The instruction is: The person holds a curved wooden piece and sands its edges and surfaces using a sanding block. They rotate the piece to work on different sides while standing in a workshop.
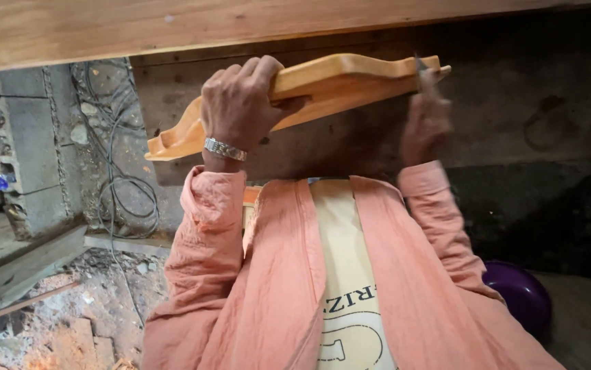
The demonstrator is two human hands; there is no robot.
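Head view, looking down past the chest. Landmark: carved wooden piece, pale yellow-orange, long, with wavy scalloped edges, held raised and slightly tilted, its right end higher. Just above it runs a broad light wooden beam; behind it a dark, stained board wall. No packages or signs seen; the only label-like item is a dark printed emblem on the cream shirt, well below the carved piece, framed by a salmon-pink overshirt. Left hand: fingers curled fully over the top edge of the carved piece near its middle-left, thumb pressed against the front face, firm grasp; metal watch band at the wrist. Right hand: motion-blurred, at the right end of the carved piece, closed around a thin dark tool whose tip meets the wood's end; kind of tool cannot be told. Left of the carved piece: grey block wall with hanging grey cables. Lower right: rounded purple object, partly hidden by the sleeve. Lower left: rubble and wooden planks.
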